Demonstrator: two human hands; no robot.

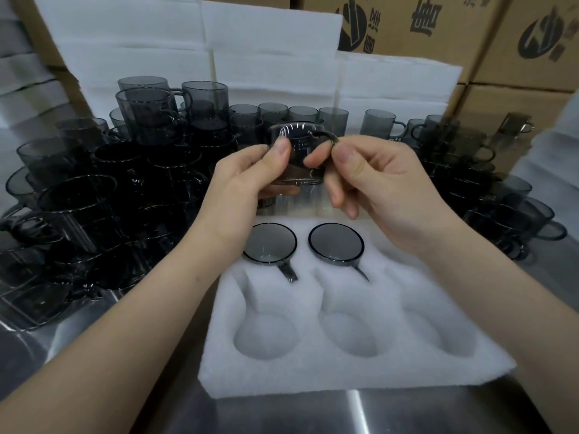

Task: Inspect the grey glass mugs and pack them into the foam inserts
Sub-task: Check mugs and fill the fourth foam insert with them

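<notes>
Packing station in a warehouse or factory stockroom. Printed cardboard boxes (517,42) are stacked behind, with white foam sheets (266,29) piled against them. Dozens of identical grey mugs (94,198) crowd a steel tabletop (391,411), some stacked. A foam insert (344,368) with cut-out pockets lies in front, two pockets filled.

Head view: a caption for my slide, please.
Left hand and right hand hold a grey mug over a foam insert holding two mugs.

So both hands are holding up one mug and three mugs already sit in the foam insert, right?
No, the head view shows two mugs in the foam insert, not three: left mug, middle mug. The left hand and right hand do hold up a third mug.
</notes>
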